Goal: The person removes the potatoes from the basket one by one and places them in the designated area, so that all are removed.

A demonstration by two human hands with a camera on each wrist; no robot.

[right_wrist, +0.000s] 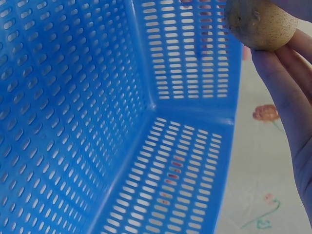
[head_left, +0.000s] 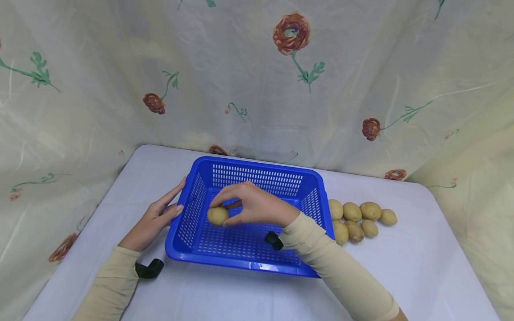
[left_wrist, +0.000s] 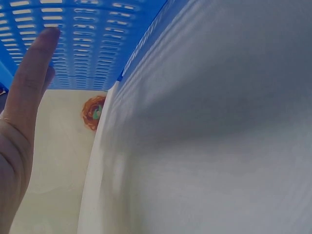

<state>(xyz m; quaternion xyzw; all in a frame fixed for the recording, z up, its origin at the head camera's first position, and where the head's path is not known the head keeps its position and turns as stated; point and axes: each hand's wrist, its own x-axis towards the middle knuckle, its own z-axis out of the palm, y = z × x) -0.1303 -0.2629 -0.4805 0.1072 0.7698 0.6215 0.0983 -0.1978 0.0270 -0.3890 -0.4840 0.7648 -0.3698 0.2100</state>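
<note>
A blue plastic basket [head_left: 257, 265] with slotted walls stands on the table, and no potatoes show on its floor. My right hand [head_left: 257, 205] reaches over it and pinches a potato [head_left: 218, 216] between thumb and fingers. In the right wrist view that potato [right_wrist: 263, 24] is held up near the basket's rim, thumb on one side and fingers on the other. On the left, my left hand [head_left: 156, 218] rests against the basket's outer side, thumb near the rim. A straight finger [left_wrist: 36, 68] lies along the slotted wall in the left wrist view.
Several potatoes [head_left: 351, 211] lie in a cluster on the white table [head_left: 417, 267], just right of the basket; its wall partly hides the nearest ones. Behind the table hangs a flowered curtain [head_left: 241, 80]. Each wrist wears a black camera mount [head_left: 149, 269].
</note>
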